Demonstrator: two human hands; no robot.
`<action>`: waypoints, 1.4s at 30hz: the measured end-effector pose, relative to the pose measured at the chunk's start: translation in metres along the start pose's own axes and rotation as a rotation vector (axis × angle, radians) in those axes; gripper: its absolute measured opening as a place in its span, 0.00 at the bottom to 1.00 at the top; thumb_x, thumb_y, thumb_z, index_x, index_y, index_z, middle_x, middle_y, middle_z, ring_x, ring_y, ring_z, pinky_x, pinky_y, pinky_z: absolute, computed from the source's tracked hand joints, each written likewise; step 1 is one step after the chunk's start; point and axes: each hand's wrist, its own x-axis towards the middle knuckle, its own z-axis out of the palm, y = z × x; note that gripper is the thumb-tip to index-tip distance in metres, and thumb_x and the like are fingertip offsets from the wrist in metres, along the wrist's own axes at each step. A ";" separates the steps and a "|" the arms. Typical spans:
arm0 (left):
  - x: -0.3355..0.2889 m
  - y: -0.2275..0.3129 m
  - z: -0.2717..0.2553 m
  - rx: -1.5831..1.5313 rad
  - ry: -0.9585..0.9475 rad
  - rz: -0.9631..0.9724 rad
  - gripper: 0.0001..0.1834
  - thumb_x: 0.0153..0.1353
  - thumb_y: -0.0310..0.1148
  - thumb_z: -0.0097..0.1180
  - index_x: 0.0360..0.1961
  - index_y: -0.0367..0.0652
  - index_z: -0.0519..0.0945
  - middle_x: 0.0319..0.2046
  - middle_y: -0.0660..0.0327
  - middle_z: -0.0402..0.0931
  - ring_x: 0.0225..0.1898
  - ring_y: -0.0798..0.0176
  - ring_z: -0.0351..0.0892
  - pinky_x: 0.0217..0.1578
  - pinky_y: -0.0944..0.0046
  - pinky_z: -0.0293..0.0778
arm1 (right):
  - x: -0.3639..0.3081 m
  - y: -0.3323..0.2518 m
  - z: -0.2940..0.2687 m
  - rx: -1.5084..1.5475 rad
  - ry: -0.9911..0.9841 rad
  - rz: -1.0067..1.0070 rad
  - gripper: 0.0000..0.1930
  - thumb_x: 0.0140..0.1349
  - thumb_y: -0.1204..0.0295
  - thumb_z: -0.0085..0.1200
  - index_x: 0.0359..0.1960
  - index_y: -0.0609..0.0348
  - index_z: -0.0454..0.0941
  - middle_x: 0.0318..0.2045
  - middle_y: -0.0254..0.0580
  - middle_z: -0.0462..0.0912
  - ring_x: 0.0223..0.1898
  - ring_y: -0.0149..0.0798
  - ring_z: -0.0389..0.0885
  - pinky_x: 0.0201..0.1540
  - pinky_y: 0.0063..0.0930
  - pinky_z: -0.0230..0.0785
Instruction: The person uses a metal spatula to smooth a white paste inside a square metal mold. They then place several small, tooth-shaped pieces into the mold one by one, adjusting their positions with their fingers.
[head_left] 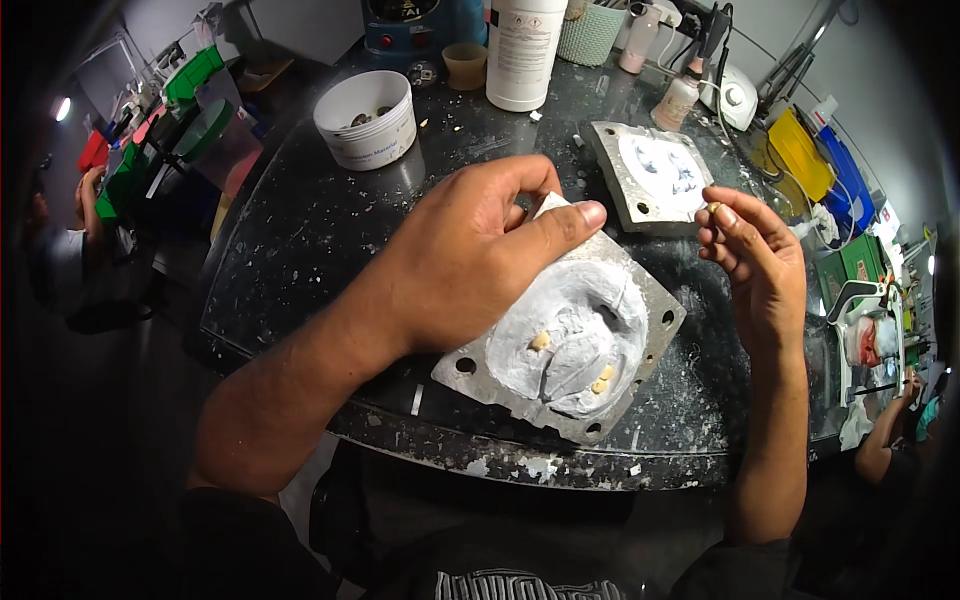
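My left hand (465, 255) grips the upper left edge of a metal denture flask half (655, 290), thumb on top. The flask half is tilted above the near part of the bench. White plaster (520, 365) fills it, with a yellowish artificial tooth (541, 341) on the left and a small group of teeth (603, 380) at the lower right. To the right, my right hand (760, 260) is raised, thumb and fingers pinching a small yellowish piece (713, 208) that looks like a tooth. Behind lies the other flask half (622, 190), holding white plaster with dark bluish marks.
A white tub (365, 145) with small dark bits stands at the back left. Farther back are a tall white bottle (520, 60), a tan cup (464, 68) and a pinkish bottle (677, 100). White scraps dot the black bench (290, 250). Other people work at both sides.
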 end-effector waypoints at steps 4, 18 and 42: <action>-0.003 0.008 0.000 0.031 0.013 -0.021 0.20 0.73 0.42 0.61 0.29 0.38 0.76 0.16 0.69 0.69 0.19 0.78 0.63 0.21 0.65 0.57 | 0.000 0.000 0.000 -0.024 -0.015 0.003 0.13 0.71 0.73 0.62 0.53 0.69 0.84 0.41 0.46 0.89 0.40 0.32 0.88 0.45 0.23 0.82; -0.004 0.007 0.000 -0.080 -0.054 0.011 0.17 0.76 0.39 0.59 0.31 0.40 0.75 0.20 0.71 0.70 0.24 0.80 0.64 0.24 0.69 0.59 | -0.002 0.000 0.000 -0.017 -0.030 -0.007 0.13 0.72 0.71 0.62 0.52 0.67 0.86 0.41 0.42 0.90 0.41 0.30 0.87 0.48 0.23 0.79; -0.004 0.011 0.003 -0.120 -0.040 -0.022 0.16 0.78 0.40 0.55 0.36 0.39 0.80 0.24 0.66 0.80 0.25 0.80 0.74 0.26 0.75 0.70 | 0.002 0.000 -0.004 0.026 -0.054 -0.056 0.13 0.73 0.70 0.62 0.52 0.66 0.85 0.41 0.41 0.89 0.41 0.27 0.87 0.48 0.22 0.81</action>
